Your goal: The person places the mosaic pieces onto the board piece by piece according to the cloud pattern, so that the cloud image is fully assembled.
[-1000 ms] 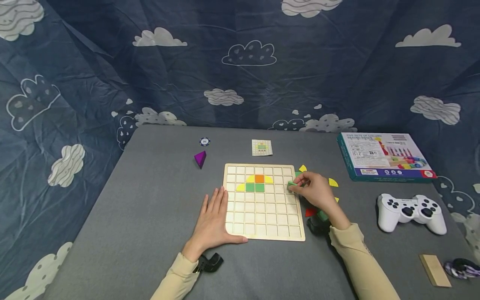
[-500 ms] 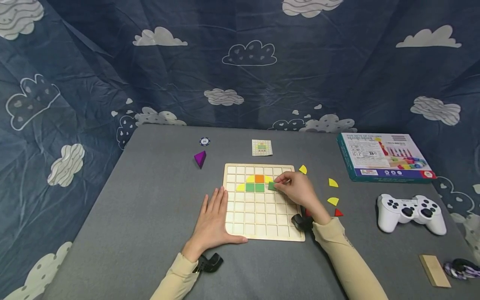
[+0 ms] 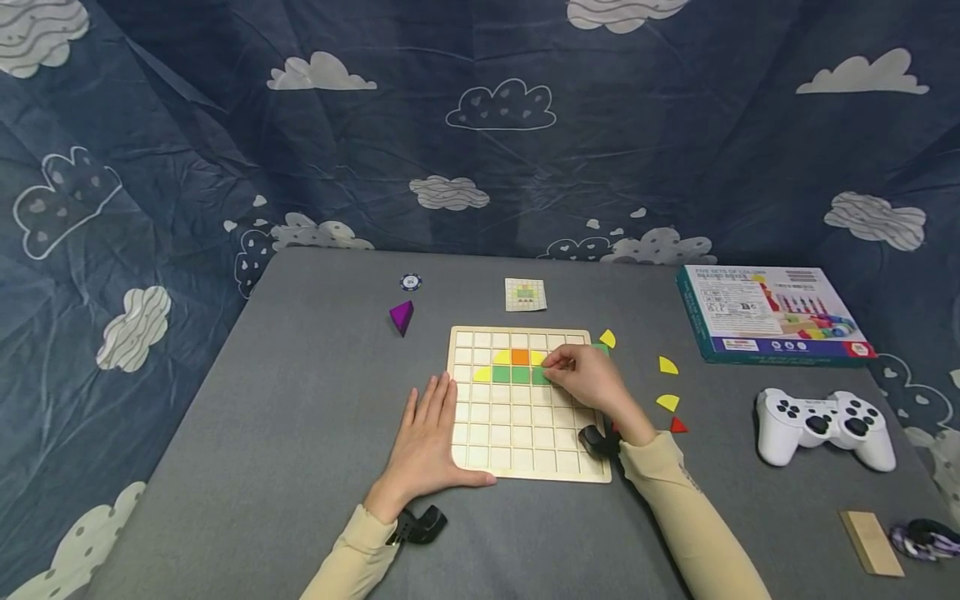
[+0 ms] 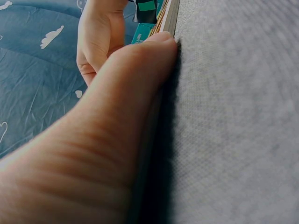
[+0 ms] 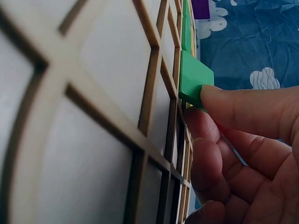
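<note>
A wooden grid board (image 3: pixel 532 437) lies at the middle of the table. My right hand (image 3: pixel 588 379) pinches a green square tile (image 5: pixel 194 79) between thumb and fingers. In the right wrist view that tile is tilted, one edge at the grid. It is in line with two green tiles (image 3: pixel 510 375) set in the board, below an orange tile (image 3: pixel 520 357) and yellow quarter-round tiles (image 3: pixel 483 375). My left hand (image 3: pixel 427 442) lies flat with fingers straight along the board's left edge, its thumb (image 4: pixel 140 60) at the near edge.
Loose yellow pieces (image 3: pixel 667 365), a red triangle (image 3: pixel 678 425) and a partly hidden green tile (image 3: pixel 601 347) lie right of the board. Behind it are a pattern card (image 3: pixel 525 295), a purple pyramid (image 3: pixel 401 317) and a poker chip (image 3: pixel 410 282). A box (image 3: pixel 772 312), game controller (image 3: pixel 825 425) and wooden block (image 3: pixel 872 543) stand right.
My right hand has carried the green tile leftward from the board's right edge to beside the two green tiles. My left hand has stayed in place.
</note>
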`<state>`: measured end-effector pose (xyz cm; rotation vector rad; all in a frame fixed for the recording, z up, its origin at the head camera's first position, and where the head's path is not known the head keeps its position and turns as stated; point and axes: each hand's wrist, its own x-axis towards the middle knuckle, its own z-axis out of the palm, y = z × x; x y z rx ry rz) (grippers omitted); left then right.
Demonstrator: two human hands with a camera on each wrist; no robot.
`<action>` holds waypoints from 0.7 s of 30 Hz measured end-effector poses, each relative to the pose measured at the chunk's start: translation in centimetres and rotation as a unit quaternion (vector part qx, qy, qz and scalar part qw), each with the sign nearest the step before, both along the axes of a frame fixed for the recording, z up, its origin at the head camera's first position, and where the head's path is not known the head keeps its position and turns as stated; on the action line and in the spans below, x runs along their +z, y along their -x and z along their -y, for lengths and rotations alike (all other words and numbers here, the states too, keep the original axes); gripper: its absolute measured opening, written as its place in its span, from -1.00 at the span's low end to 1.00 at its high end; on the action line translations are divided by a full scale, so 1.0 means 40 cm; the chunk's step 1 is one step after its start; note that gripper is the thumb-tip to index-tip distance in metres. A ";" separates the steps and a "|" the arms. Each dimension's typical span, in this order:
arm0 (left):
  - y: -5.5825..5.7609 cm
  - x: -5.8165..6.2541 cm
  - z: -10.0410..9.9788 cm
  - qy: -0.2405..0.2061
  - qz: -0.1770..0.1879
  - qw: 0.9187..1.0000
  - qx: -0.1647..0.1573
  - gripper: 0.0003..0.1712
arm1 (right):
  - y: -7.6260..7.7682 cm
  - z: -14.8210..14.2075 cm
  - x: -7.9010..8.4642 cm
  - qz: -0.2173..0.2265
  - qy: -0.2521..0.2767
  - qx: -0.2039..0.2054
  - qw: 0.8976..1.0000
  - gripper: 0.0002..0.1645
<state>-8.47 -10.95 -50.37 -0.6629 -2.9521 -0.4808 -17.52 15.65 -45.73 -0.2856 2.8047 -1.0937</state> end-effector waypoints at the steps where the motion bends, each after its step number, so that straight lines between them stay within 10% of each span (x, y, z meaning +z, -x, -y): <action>1: 0.000 -0.001 0.000 0.001 0.000 1.000 0.000 0.60 | 0.000 0.001 0.000 0.001 -0.003 -0.002 1.000 -0.92; 21: 0.003 -0.006 0.000 -0.002 -0.005 1.000 0.001 0.59 | -0.005 -0.006 0.005 -0.014 -0.051 0.025 0.998 -0.93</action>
